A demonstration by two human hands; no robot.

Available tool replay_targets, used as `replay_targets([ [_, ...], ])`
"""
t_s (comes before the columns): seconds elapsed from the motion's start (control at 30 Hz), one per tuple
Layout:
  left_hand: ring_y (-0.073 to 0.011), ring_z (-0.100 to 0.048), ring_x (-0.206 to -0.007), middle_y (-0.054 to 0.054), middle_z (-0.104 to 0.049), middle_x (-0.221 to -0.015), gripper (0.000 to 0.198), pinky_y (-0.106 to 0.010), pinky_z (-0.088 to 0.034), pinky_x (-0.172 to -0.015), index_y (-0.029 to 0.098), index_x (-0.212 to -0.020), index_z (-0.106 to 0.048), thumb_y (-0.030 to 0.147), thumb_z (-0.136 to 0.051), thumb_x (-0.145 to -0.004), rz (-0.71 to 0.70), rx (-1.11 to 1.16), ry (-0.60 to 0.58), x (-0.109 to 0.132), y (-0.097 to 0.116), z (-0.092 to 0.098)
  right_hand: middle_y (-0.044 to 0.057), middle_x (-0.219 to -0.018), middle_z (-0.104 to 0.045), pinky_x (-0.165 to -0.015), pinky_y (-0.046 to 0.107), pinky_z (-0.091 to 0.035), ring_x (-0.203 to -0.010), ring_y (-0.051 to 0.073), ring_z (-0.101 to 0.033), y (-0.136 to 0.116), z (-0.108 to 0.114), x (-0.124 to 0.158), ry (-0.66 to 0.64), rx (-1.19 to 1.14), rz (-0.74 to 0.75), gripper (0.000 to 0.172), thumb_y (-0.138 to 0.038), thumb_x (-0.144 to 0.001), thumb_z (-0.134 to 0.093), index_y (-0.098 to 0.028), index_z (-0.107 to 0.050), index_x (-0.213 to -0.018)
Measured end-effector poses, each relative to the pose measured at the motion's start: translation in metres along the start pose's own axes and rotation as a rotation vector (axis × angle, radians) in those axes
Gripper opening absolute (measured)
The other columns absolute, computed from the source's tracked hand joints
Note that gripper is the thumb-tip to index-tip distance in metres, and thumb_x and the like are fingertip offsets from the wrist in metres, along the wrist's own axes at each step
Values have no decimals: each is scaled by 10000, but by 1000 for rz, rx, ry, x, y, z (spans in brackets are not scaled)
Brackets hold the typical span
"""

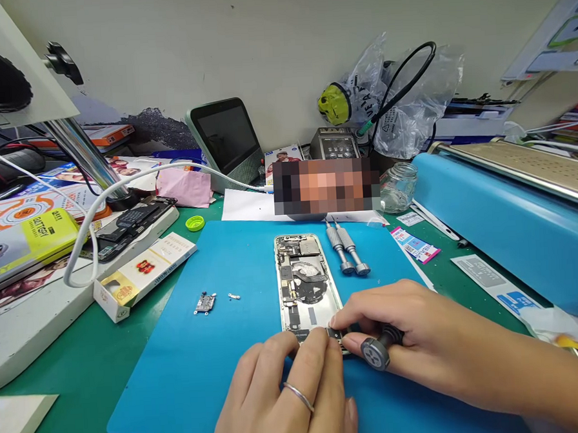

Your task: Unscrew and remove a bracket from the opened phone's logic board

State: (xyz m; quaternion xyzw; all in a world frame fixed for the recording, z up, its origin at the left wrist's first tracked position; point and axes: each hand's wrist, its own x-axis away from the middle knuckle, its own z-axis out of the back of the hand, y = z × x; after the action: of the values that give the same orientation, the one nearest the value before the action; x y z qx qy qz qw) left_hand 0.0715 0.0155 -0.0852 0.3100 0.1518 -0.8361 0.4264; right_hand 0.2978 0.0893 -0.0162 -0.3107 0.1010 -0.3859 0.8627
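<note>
Head view, desk [84, 369] with blue mat [203, 350].

Phone [304, 280]: back off, insides exposed, lying lengthwise in the middle of the mat, lower end toward the person.

Left hand [283, 398]: fingers bent, tips pressed onto the lower end of the phone. Ring [298, 397] on one finger. Cannot tell whether the tips also pinch a small part there.

Right hand [421, 339]: closed round a screwdriver [375, 353], thumb and forefinger pinching the shaft near the phone's lower edge, round cap toward the camera. Tip hidden behind the fingers.

Step in hand, by judgement: fine screwdriver work at the bottom end of the opened phone, with the left hand steadying it.

What this calls for, by judgement: phone kept flat and still, driver upright on the screw, light pressure, anything loosened kept on the mat.

Nearby: two spare screwdrivers [347, 249] just beside the phone's upper right; small bracket [205, 303] and a tiny metal piece [234, 296] well apart on the mat's left; glass jar [398, 186] beyond the mat.
</note>
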Motion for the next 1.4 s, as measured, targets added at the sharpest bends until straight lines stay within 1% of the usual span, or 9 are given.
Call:
replay_targets([
  [0.17,-190,-721,-1017,46,-796,-1303,308,-357,-527,-932,211,-1316,-681,250,-414,-1166,-5,-5,1,0,0,0,-44,-846,-781,-679,224,-477,-717,115,-681,-2,1,0,15,17,28,245,-125,-950,-635,-260,-792,-1081],
  [0.27,-193,-718,-1026,50,-796,-1301,310,-362,-530,-936,215,-1317,-684,246,-417,-1164,8,9,8,1,1,-1,-38,-773,-704,-611,233,-449,-635,116,-605,-3,2,2,141,16,48,210,-183,-949,-650,-257,-768,-1106],
  [0.4,-199,-723,-1037,26,-795,-1308,304,-373,-538,-948,218,-1326,-678,234,-425,-1158,37,23,-4,0,3,0,3,-850,-703,-642,278,-485,-714,170,-618,4,11,6,399,-121,14,221,-423,-975,-683,-289,-753,-1137],
  [0.5,-201,-724,-1056,34,-787,-1321,324,-373,-547,-941,217,-1339,-680,241,-409,-1163,13,12,-40,-1,2,3,33,-797,-656,-603,324,-455,-673,192,-549,14,24,4,490,-200,3,442,-635,-1031,-540,-254,-754,-969],
  [0.7,-207,-714,-1084,54,-771,-1353,319,-369,-553,-936,221,-1348,-680,266,-421,-1166,-8,19,-60,0,-1,5,17,-709,-596,-584,314,-393,-641,168,-510,18,35,-3,520,-34,-125,411,-477,-1035,-556,-218,-634,-725],
  [0.9,-217,-709,-1105,58,-757,-1379,312,-380,-555,-918,230,-1365,-666,270,-430,-1166,9,53,-73,1,0,3,-64,-560,-432,-484,310,-286,-486,143,-349,12,33,-2,697,-55,-143,221,-464,-1012,-637,-264,-643,-917],
  [1.03,-217,-715,-1097,48,-762,-1372,306,-379,-566,-915,221,-1358,-670,243,-444,-1153,4,51,-55,1,0,2,-80,-524,-391,-454,305,-247,-463,135,-291,14,31,-3,658,-60,-150,200,-450,-1015,-629,-271,-621,-927],
  [1.17,-217,-728,-1082,38,-769,-1365,309,-378,-586,-888,222,-1355,-675,236,-451,-1143,1,47,-62,0,-1,3,-74,-602,-466,-467,283,-297,-494,133,-382,25,34,-7,547,8,-116,81,-337,-976,-629,-260,-607,-964],
  [1.4,-219,-729,-1073,41,-768,-1369,309,-380,-588,-881,224,-1353,-684,255,-457,-1145,5,57,-57,2,-1,2,54,-875,-700,-744,359,-487,-800,226,-617,45,49,-12,367,233,73,196,-216,-977,-503,-228,-651,-850],
])
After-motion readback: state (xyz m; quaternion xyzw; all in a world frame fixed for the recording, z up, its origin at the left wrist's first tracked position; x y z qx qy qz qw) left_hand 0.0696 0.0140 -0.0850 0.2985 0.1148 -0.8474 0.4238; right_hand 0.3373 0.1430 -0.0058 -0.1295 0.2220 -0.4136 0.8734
